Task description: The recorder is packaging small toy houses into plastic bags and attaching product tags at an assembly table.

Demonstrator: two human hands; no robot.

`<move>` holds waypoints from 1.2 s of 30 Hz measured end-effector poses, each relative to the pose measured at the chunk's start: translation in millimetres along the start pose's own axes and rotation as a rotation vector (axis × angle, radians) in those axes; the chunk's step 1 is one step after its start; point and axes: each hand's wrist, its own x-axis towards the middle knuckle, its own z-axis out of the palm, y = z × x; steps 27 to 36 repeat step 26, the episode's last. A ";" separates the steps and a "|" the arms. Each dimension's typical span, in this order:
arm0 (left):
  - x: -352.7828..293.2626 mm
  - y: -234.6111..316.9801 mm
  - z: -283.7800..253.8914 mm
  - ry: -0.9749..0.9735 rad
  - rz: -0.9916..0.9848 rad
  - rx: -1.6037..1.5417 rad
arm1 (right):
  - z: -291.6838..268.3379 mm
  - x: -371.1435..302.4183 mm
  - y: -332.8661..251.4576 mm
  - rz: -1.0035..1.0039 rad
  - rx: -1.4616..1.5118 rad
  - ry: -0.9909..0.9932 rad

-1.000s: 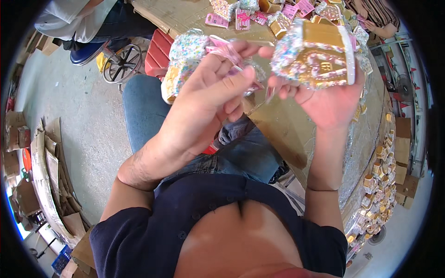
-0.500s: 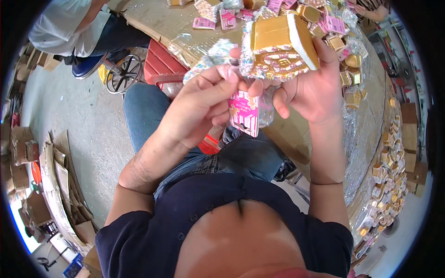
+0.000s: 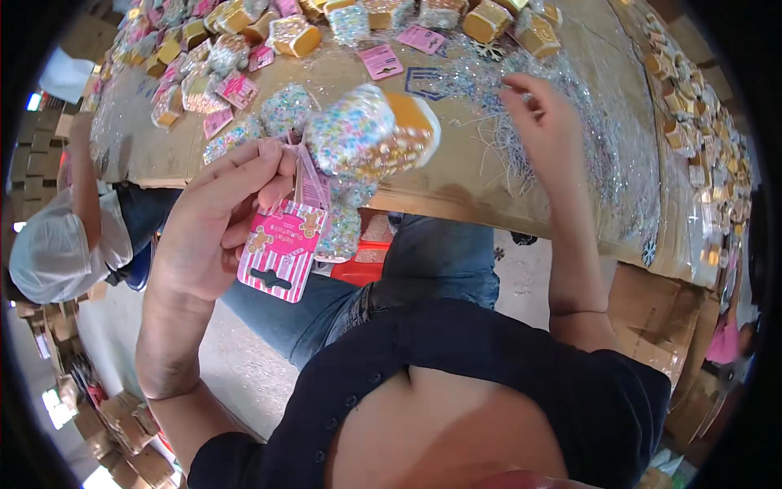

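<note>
My left hand (image 3: pixel 224 220) pinches a pinkish ribbon (image 3: pixel 308 167) between thumb and fingers, above the table's near edge. At the ribbon is a small gingerbread house ornament (image 3: pixel 379 130), gold-brown with white edging and pastel beads. A pink-and-white striped hang tag (image 3: pixel 281 248) hangs below my fingers. More pastel-beaded pieces (image 3: pixel 285 110) show behind and under the house; whether they are joined to it I cannot tell. To the right, my right hand (image 3: pixel 546 122) is over a heap of fine clear strands (image 3: pixel 517 155). Its fingers are curled together, and what they hold is too small to make out.
Many house ornaments (image 3: pixel 295 37) with pink tags (image 3: pixel 381 61) crowd the table's far side. Another row of ornaments (image 3: pixel 692 138) lines the right. Cardboard (image 3: pixel 456 183) covers the tabletop. A person in a white shirt (image 3: pixel 65 248) sits at the left; a red stool (image 3: pixel 358 265) shows below.
My right hand has let go of the house ornament and moved right to the clear strands. The ornament now stays with my left hand alone. The view has swung toward the table.
</note>
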 end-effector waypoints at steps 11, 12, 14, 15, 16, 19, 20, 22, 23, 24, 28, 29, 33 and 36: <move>50.2 -17.1 33.0 -0.128 -0.040 -0.181 | -37.6 32.0 63.0 0.148 0.177 -0.076; 50.9 -20.4 34.0 -0.118 -0.036 -0.186 | -42.9 35.9 49.0 0.221 0.463 -0.130; 53.7 -29.7 36.0 -0.246 0.004 -0.316 | -49.4 43.6 26.4 0.289 0.752 -0.197; 53.5 -32.4 35.9 -0.237 -0.029 -0.367 | -50.2 47.4 17.7 0.252 0.767 -0.220; 51.7 -32.7 40.4 -0.224 -0.022 -0.371 | -50.5 50.4 7.9 0.213 0.782 -0.245; 58.5 -34.8 52.8 -0.322 -0.017 -0.406 | -61.2 44.6 -30.4 0.155 0.591 -0.211; 58.6 -35.8 58.0 -0.316 -0.015 -0.408 | -59.5 41.2 -45.4 0.153 0.593 -0.217; 53.0 -41.3 66.4 -0.167 0.000 -0.463 | -42.4 36.3 -72.6 -0.001 0.253 -0.262; 51.5 -42.7 66.7 -0.218 -0.011 -0.512 | -37.5 31.9 -77.7 -0.003 0.254 -0.268; 50.6 -44.7 67.0 -0.213 -0.009 -0.515 | -31.7 27.5 -80.5 -0.113 0.233 -0.284; 51.6 -50.8 68.1 -0.229 -0.004 -0.656 | -30.0 22.8 -83.4 -0.245 0.126 -0.332; 51.6 -50.8 68.1 -0.229 -0.004 -0.656 | -30.0 22.8 -83.4 -0.245 0.126 -0.332; 51.6 -50.8 68.1 -0.229 -0.004 -0.656 | -30.0 22.8 -83.4 -0.245 0.126 -0.332; 51.6 -50.8 68.1 -0.229 -0.004 -0.656 | -30.0 22.8 -83.4 -0.245 0.126 -0.332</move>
